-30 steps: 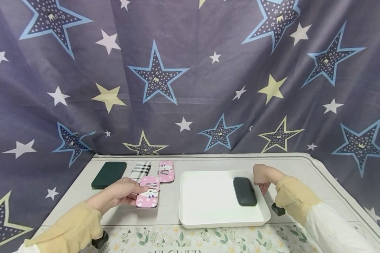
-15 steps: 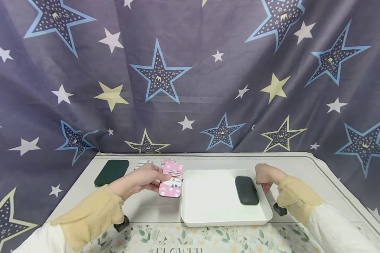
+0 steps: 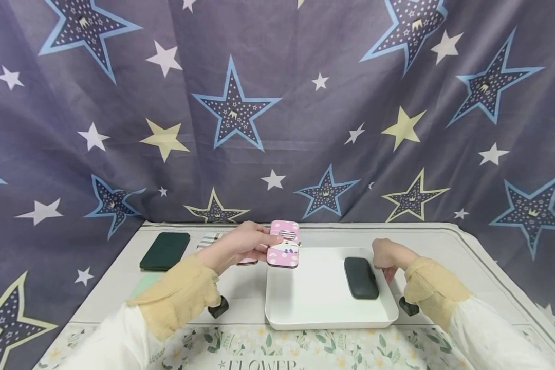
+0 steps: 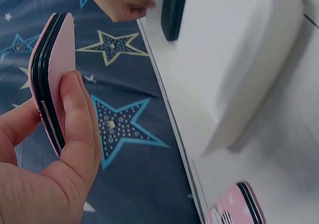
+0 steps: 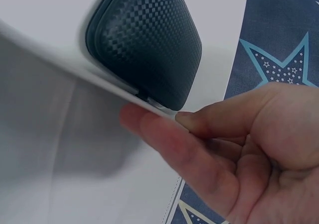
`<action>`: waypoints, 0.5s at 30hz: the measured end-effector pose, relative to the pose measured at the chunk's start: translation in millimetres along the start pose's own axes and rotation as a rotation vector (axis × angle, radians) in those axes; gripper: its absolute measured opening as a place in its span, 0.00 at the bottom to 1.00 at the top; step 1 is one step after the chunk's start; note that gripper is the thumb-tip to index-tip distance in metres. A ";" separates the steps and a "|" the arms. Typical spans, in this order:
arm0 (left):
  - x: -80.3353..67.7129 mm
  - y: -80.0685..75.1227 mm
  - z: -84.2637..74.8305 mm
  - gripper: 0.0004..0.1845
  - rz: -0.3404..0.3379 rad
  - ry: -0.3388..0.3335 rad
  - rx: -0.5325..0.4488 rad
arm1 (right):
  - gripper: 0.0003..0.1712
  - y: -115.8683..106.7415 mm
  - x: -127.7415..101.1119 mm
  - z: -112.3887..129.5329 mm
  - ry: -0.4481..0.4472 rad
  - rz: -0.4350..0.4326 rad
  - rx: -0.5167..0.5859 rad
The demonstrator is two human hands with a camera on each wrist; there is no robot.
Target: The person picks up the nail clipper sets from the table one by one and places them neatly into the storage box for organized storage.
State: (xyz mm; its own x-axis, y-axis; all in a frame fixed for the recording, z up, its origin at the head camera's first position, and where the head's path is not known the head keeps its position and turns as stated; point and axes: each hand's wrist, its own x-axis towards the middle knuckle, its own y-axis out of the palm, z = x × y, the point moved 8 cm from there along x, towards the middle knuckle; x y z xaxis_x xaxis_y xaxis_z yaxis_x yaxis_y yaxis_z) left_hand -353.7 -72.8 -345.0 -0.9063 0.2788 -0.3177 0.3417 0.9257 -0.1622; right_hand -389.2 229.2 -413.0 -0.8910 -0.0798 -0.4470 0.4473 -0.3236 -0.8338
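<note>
My left hand (image 3: pixel 269 245) holds a pink patterned phone case (image 3: pixel 283 251) in the air above the far left corner of the white tray (image 3: pixel 321 307). In the left wrist view the thumb presses the pink case (image 4: pixel 50 77) on its edge, with the tray (image 4: pixel 219 50) below. A dark textured case (image 3: pixel 361 278) lies in the right part of the tray. My right hand (image 3: pixel 383 258) pinches the tray's right rim (image 5: pixel 75 64) between thumb and finger, right beside the dark case (image 5: pixel 147 40).
A dark green case (image 3: pixel 164 250) lies at the far left of the table. A striped case (image 3: pixel 208 240) and a second pink case (image 4: pixel 234 209) sit partly behind my left hand. A star-printed curtain (image 3: pixel 277 103) closes the back and sides. A floral mat (image 3: pixel 259 354) borders the front.
My left hand has carried the pink case up and to the right, from the table left of the tray to above the tray's far left corner. The right hand stayed on the rim.
</note>
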 end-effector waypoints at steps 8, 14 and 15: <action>19.1 26.9 -11.3 0.18 0.037 0.008 -0.026 | 0.11 1.2 0.3 -0.5 0.009 0.005 -0.011; 36.6 41.9 -14.7 0.18 0.020 -0.005 -0.039 | 0.08 0.3 0.3 1.0 -0.014 -0.001 -0.017; 39.6 44.8 -14.8 0.19 0.016 -0.009 -0.043 | 0.07 -0.1 0.2 1.4 -0.015 -0.003 -0.022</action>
State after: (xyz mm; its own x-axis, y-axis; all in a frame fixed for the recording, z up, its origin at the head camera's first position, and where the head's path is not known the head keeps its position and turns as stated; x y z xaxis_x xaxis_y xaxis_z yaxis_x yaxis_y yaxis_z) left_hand -377.9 -16.5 -351.0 -0.8986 0.2916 -0.3279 0.3448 0.9314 -0.1165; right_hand -389.5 228.0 -412.5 -0.8931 -0.0936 -0.4399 0.4465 -0.3032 -0.8418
